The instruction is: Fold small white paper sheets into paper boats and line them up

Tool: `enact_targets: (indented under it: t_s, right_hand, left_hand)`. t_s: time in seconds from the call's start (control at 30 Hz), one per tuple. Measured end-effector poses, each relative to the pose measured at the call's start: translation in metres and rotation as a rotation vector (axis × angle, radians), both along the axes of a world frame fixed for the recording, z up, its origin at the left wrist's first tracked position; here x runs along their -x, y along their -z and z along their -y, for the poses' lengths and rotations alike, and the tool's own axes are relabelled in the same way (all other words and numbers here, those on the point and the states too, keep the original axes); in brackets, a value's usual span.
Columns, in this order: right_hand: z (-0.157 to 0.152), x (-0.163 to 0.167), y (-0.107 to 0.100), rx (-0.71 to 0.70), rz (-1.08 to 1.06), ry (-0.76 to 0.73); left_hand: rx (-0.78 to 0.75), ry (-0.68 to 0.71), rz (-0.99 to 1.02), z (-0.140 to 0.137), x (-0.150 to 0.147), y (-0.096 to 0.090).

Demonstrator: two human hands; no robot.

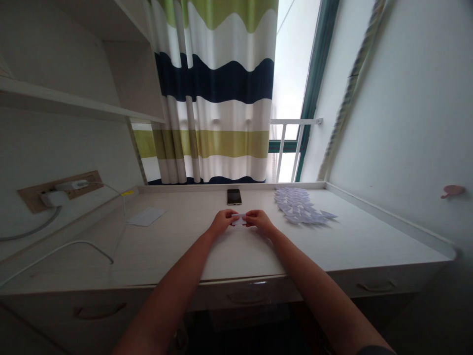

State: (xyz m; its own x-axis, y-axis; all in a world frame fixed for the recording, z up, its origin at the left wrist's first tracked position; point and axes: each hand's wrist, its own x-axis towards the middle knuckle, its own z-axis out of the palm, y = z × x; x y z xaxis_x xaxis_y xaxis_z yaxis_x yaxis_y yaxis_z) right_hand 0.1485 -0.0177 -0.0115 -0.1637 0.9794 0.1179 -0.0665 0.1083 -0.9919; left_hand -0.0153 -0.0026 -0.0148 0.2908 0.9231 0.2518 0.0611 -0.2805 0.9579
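Left hand [223, 220] and right hand [260, 221] pinch small white paper piece [238, 220] between them, over desk [185, 241]; | folded paper pieces [295, 204] heaped right, seemingly finished; | flat paper [147, 216] at left, apparently unworked

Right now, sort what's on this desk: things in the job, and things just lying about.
Job: held paper, in left hand and right hand; pointed paper pieces at right; probably the flat paper at left.
Lying about, apparently: phone beyond the hands; curved white cable.
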Motion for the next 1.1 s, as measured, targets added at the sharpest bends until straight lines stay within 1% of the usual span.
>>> enact_targets:
  t_s: [0.2,0.47,0.7,0.97,1.1]
  right_hand:
    - [-0.0003,-0.0005,0.0007,-0.006,0.023,-0.018]
    - [-0.0021,-0.0015,0.0017,-0.041,-0.007,-0.052]
    - [0.0000,0.0001,0.0009,-0.068,0.002,-0.034]
    - [-0.0025,-0.0005,0.0002,-0.093,-0.013,-0.006]
    - [0.0008,0.0008,-0.0017,-0.086,-0.026,-0.017]
  left_hand:
    - [0.018,0.014,0.040,0.0017,-0.0007,-0.0024]
    - [0.111,0.008,0.068,0.0044,0.0009,-0.0031]
    - [0.086,0.019,0.036,0.0067,0.0002,-0.0060]
    - [0.121,0.064,0.074,0.0065,0.0000,-0.0047]
    - [0.093,0.044,0.068,0.0043,-0.0006,-0.0038]
